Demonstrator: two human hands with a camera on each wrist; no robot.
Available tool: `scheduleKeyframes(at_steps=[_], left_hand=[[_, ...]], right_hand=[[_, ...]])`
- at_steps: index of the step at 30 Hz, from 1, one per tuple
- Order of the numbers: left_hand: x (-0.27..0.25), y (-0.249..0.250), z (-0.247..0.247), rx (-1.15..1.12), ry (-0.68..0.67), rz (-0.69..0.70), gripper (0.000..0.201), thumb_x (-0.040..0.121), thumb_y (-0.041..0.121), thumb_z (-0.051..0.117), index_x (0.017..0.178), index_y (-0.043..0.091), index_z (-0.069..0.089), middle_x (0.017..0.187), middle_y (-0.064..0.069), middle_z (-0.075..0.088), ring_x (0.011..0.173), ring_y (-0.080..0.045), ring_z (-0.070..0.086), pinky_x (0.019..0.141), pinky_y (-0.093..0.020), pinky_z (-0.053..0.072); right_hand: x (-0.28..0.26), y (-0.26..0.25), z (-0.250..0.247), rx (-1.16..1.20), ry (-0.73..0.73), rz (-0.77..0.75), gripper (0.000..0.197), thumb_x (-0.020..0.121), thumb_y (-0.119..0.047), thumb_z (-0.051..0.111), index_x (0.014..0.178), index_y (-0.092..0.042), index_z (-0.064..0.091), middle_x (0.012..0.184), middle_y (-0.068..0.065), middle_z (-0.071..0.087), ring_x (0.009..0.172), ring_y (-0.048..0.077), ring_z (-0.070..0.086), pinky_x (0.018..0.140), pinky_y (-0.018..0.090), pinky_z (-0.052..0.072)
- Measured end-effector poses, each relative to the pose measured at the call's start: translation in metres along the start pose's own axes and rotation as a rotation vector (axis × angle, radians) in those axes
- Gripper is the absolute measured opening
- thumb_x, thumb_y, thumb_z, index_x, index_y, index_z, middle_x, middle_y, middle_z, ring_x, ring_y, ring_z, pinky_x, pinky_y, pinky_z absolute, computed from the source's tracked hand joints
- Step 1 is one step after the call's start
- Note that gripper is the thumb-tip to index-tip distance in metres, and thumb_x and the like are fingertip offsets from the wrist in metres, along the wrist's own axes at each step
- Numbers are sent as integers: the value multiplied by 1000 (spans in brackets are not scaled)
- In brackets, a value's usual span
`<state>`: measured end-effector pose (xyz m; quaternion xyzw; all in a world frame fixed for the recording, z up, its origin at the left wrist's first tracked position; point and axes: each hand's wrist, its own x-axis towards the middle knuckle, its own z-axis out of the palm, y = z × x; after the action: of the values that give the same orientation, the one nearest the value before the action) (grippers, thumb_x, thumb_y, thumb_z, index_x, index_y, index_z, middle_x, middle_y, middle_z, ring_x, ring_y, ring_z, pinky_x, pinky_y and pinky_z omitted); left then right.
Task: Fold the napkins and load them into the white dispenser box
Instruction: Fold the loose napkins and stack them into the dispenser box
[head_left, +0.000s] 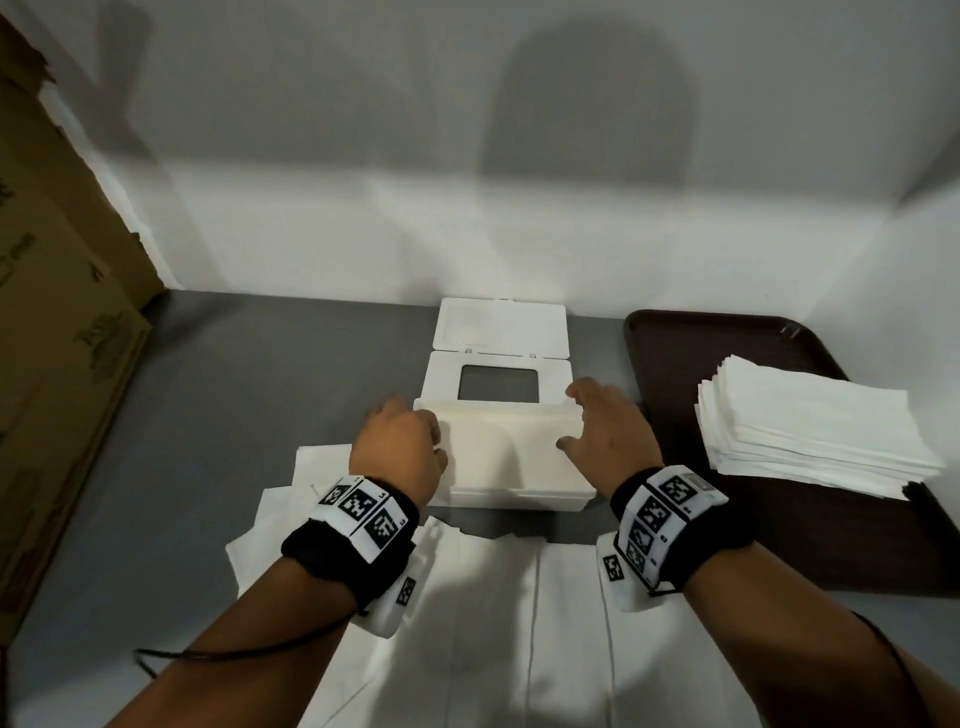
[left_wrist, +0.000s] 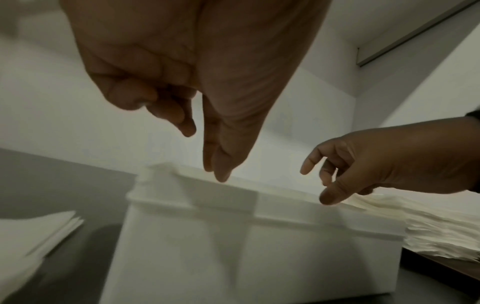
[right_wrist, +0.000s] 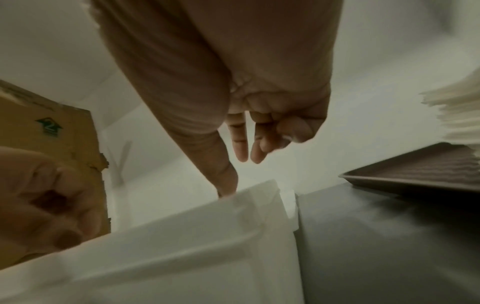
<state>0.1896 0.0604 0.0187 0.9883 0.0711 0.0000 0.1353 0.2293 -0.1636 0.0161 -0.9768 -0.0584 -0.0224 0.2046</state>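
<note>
The white dispenser box (head_left: 519, 498) stands mid-table, its windowed lid (head_left: 498, 358) flipped open toward the wall. Folded white napkins (head_left: 498, 447) fill it to the rim. My left hand (head_left: 400, 441) is at the box's left end, thumb and forefinger pointing down onto the top (left_wrist: 215, 164). My right hand (head_left: 608, 431) spreads over the right end, its thumb touching the rim (right_wrist: 228, 187). Neither hand holds anything. Flat napkins (head_left: 493, 623) lie in front of the box under my wrists, and more napkins (head_left: 291, 519) lie to the left.
A dark brown tray (head_left: 670, 364) at the right carries a tall stack of white napkins (head_left: 810, 426). A cardboard box (head_left: 52, 338) stands along the left edge. A white wall runs behind the grey table (head_left: 234, 389).
</note>
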Motion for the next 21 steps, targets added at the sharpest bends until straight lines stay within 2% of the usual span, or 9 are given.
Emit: scheduleKeyframes(at_steps=[2,4,7,12,16,18,21], left_hand=[[2,8,-1,-46,-25,63,21,84,29,67,103,21,67,120,-4,48,114,-25,50,94,-34,45],[5,16,3,-62,-122,109,28,83,29,69,109,21,65,122,-4,49,115,-25,52,96,-34,45],[10,23,10,-34,-272,105,42,80,30,72,119,22,60,124,-7,50,116,-28,52,98,-36,45],[18,24,15,4,-300,97,41,78,27,73,117,21,61,124,-9,52,115,-30,53,95,-32,45],[11,15,11,-118,-232,98,26,86,26,62,111,19,65,120,-9,56,110,-28,57,91,-30,45],[1,6,3,-222,-126,84,18,90,26,56,103,18,66,113,-7,59,101,-26,60,87,-32,48],[-17,-17,-11,-315,57,95,14,89,24,55,88,15,67,94,-3,62,84,-23,61,72,-28,45]], right_hand=[[0,-6,-1,-7,-41,-68,47,77,-22,76,118,-20,54,111,5,53,102,23,55,89,34,47],[-1,-12,0,-12,-186,-111,42,76,-24,78,114,-20,59,113,5,53,105,22,55,91,29,43],[-1,-21,4,-69,-360,-118,45,76,-24,78,118,-20,60,120,4,53,112,21,53,92,23,39],[0,-30,8,-154,-381,-123,39,77,-20,77,113,-15,63,120,9,56,108,27,57,95,31,46],[-4,-33,5,-174,-352,-133,34,82,-14,69,115,-10,62,119,10,59,110,28,56,96,34,46],[-10,-37,3,-168,-251,-154,32,85,-14,67,116,-11,62,118,10,59,110,27,55,94,33,46],[-27,-47,2,-39,-111,-152,30,87,-21,67,116,-16,62,115,5,60,110,24,54,92,28,42]])
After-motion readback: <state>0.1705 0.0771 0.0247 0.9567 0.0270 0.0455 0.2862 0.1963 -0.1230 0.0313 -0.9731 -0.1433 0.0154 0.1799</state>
